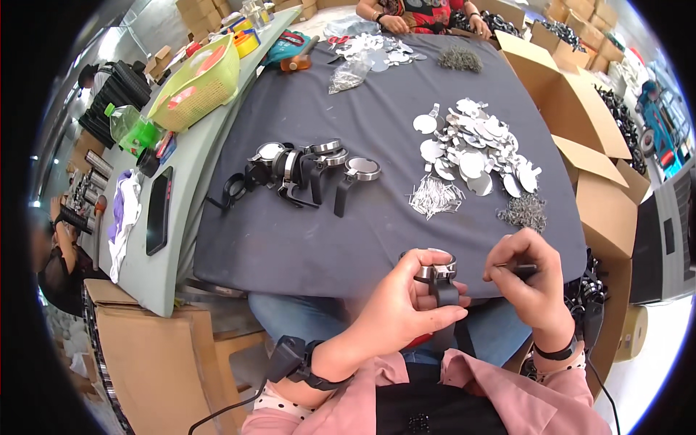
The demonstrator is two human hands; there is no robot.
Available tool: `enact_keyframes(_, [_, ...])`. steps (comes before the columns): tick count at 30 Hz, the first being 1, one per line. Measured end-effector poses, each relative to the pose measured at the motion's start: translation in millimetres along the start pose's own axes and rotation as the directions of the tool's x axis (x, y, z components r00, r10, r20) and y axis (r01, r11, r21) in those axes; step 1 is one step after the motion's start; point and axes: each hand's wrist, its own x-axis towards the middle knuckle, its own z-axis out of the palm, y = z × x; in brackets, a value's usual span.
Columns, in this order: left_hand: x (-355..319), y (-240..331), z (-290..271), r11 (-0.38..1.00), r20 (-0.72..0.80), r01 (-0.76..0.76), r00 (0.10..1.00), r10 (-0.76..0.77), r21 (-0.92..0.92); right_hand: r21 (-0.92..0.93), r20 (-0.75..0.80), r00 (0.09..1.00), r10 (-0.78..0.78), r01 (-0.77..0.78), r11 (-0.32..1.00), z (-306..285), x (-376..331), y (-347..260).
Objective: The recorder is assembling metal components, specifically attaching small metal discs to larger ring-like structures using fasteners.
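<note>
My left hand (406,297) grips a round metal-rimmed part with a black handle (444,290), held just over the table's near edge. To the right of it, my right hand (529,279) is closed in a pinch. A short dark piece (525,271) shows at its curled fingers; its kind is unclear. Several like parts with black handles (361,171) lie grouped left of the middle of the dark cloth (290,246). A heap of shiny round metal discs with tabs (475,156) lies at the right. Nearer are thin metal pins (435,196) and a pile of small springs (523,212).
Open cardboard boxes (591,116) line the right side. At the left, a side table (170,217) carries a phone (159,210), a green basket (196,90) and a bottle (130,129). Across the table, another person's hands (395,24) are near more discs (377,51) and a hammer (297,63).
</note>
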Motion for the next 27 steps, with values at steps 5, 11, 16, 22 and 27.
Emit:
enact_keyframes(5, [-0.1, 0.4, 1.8, 1.000, 0.002, -0.027, 1.000, 0.027, 0.015, -0.394, 0.271, 0.944, -0.187, 0.286, 0.874, -3.6, 5.2, -22.3])
enact_keyframes(11, [-0.9, 2.3, 3.9, 0.995, -0.018, -0.007, 1.000, 0.009, 0.100, -0.436, 0.307, 0.935, -0.178, 0.305, 0.847, -4.2, 8.4, -26.8])
enact_keyframes(16, [-0.9, 8.3, 8.0, 0.996, -0.032, 0.015, 0.999, -0.012, 0.091, -0.484, 0.368, 0.849, -0.379, 0.523, 0.702, 2.2, 9.9, -26.2])
enact_keyframes(22, [-1.3, 7.5, 9.6, 0.991, -0.030, -0.050, 0.998, 0.054, 0.126, -0.497, 0.369, 0.800, -0.473, 0.599, 0.628, 6.0, 9.4, -17.7])
enact_keyframes(27, [-2.9, 13.5, 10.0, 0.989, -0.042, 0.009, 0.999, -0.003, 0.145, -0.497, 0.395, 0.755, -0.523, 0.654, 0.570, 10.6, 10.1, -6.7])
